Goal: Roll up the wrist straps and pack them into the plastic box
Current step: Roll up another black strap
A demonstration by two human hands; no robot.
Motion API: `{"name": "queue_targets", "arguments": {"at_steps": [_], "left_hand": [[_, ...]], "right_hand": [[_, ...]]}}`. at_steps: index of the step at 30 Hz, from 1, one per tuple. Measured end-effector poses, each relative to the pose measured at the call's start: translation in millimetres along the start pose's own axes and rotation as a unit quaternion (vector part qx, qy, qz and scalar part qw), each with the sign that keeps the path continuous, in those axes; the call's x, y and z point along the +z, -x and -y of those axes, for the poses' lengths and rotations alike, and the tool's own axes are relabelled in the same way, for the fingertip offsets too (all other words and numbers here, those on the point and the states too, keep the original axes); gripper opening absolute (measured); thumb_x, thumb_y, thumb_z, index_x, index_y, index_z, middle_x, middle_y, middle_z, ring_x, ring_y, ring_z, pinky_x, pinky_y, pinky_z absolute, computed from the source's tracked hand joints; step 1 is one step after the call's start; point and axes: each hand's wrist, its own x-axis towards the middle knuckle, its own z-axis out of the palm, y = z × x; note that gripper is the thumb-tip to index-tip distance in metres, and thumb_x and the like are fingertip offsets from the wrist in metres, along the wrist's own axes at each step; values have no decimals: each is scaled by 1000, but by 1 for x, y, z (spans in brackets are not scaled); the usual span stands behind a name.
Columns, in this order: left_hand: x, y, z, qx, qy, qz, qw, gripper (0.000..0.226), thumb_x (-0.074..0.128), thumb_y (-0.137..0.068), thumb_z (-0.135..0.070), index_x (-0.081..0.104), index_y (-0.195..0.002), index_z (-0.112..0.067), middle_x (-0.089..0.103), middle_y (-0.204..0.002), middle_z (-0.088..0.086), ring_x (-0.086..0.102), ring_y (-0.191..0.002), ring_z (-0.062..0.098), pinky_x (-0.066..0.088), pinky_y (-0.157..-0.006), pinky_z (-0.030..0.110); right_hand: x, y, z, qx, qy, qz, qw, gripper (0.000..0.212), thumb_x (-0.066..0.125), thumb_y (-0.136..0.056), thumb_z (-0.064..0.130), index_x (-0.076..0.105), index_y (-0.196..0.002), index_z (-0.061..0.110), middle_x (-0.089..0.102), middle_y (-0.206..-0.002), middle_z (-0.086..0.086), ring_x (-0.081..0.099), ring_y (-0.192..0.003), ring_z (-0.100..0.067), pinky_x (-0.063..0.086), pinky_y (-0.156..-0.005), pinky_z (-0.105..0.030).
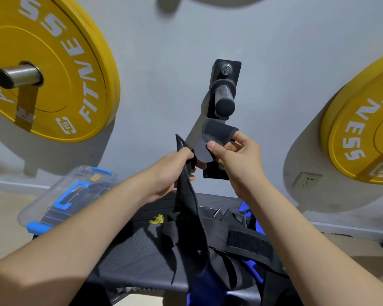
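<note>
Above the bench point(137, 257), two big yellow weight plates are hanging on the grey wall. The left plate point(42, 62) is sitting up to the bench's left on a steel peg, white FITNESS lettering showing, and the right plate point(362, 129) is up to its right. The bench itself, black and padded, is running across the bottom of the view.

On its far left corner the plastic box point(60, 195) is sitting, clear, lid on, with a blue handle and blue latches. The left forearm is crossing in front of its near side.

Over the bench's right half a heap of loose straps point(241, 246) is lying tangled, black with blue fabric and a broad velcro patch showing. Straight above the bench's middle a bare black wall peg point(223, 93) is sticking out. A white socket point(306, 180) is sitting low on the wall past the bench's right end.

Now the wrist strap point(186, 195): it's being held up over the bench's middle. It's black, its top end curling into a loop with a grey velcro tab facing us, its long tail hanging down onto the heap. The left hand point(172, 171) is gripping the tail in a closed fist. The right hand point(236, 155) is pinching the curled end between thumb and fingers.
</note>
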Motion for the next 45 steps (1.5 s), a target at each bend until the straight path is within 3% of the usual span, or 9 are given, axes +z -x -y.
{"name": "queue_targets", "arguments": {"at_steps": [2,6,15,21,26,30,37,40,45], "left_hand": [[-7,-4,3,25,-43,-9,999,20,48,-105,-11,67,-106,-4,72,-89,13,62,-91,26,54,-81,34],[-16,-9,12,51,-60,-39,996,17,68,-105,-14,61,-119,-6,74,-111,31,73,-101,33,53,-103,62],[-16,-21,14,78,-39,38,995,38,59,-101,8,76,-126,-15,82,-112,9,78,-110,25,58,-100,40],[-10,-25,14,67,12,-5,998,46,45,-91,14,80,-114,-7,76,-114,29,70,-98,32,48,-86,44],[-11,-28,14,68,79,19,994,48,44,-86,19,81,-110,0,80,-113,22,76,-112,32,60,-96,35],[-17,-29,13,70,96,9,993,52,40,-84,19,80,-113,1,80,-114,19,74,-117,30,53,-107,38],[-15,-24,12,73,55,33,995,50,38,-87,16,75,-119,7,73,-121,32,65,-126,45,46,-119,51],[-14,-24,11,72,104,44,991,40,39,-95,7,65,-124,19,61,-130,45,66,-111,39,47,-110,52],[-12,-21,18,102,46,10,994,28,67,-106,-27,78,-121,-7,81,-115,14,75,-117,32,55,-108,44]], "right_hand": [[1,-4,-4,-5,16,-6,1000,26,80,-91,-2,78,-111,15,63,-65,2,64,-69,-17,59,-66,-28],[1,-8,-9,11,31,31,999,23,82,-91,3,78,-111,14,67,-65,5,64,-65,-13,54,-61,-22],[-1,-18,-20,-12,175,15,984,19,90,-85,12,78,-96,21,69,-64,5,63,-54,-7,50,-48,-20],[-2,-20,-21,-8,127,44,991,21,88,-87,8,81,-102,20,65,-67,0,65,-58,-11,55,-49,-25],[-6,-21,-21,22,34,66,997,21,82,-91,1,79,-110,9,66,-63,6,61,-58,-11,51,-61,-23],[-12,-21,-17,77,-57,72,993,24,80,-93,3,78,-116,2,78,-92,-6,64,-72,-15,45,-64,-25],[-14,-20,-26,41,95,71,992,20,93,-81,10,80,-97,10,67,-62,4,61,-54,-10,48,-52,-19],[-13,-20,-27,33,117,70,990,19,94,-80,10,79,-93,9,70,-65,0,65,-52,-10,49,-47,-20],[-11,-19,-30,15,167,73,983,31,96,-79,24,78,-96,7,59,-70,0,54,-58,-10,47,-54,-23]]}}
